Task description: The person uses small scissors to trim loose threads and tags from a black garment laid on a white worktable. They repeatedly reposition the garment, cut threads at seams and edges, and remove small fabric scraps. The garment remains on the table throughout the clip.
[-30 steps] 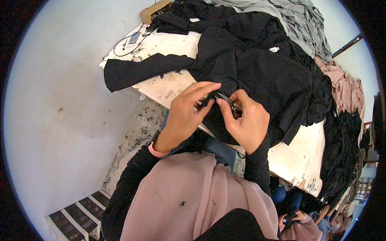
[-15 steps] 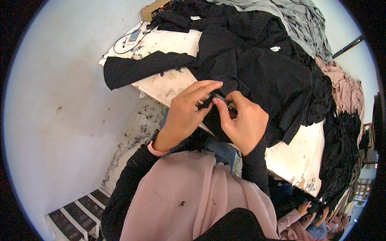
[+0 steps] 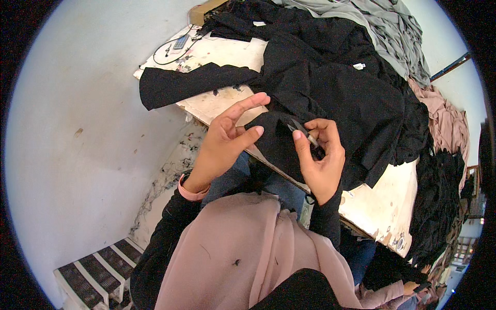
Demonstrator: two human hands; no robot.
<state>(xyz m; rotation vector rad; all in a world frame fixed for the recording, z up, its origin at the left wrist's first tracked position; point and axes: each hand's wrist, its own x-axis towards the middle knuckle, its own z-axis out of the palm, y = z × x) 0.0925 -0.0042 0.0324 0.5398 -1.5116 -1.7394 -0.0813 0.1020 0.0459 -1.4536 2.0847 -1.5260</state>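
A black garment lies spread over the table, one sleeve-like part stretching to the left across the edge. My right hand grips a pair of small thread snips, their dark pointed blades aimed up and left above the cloth. Facing it from the left, my left hand is open, thumb and fingers apart. Its thumb tip is beside the near part of the black cloth; whether they touch I cannot tell.
The stained white table has a calculator and a looped black cable at far left. Grey fabric, pink fabric and more black fabric heap around the right. A striped stool stands lower left; another person's hand shows lower right.
My hands have moved apart from where they met at the cloth. The left has opened and drawn back left; the right has shifted slightly right, keeping the snips, now more visible.
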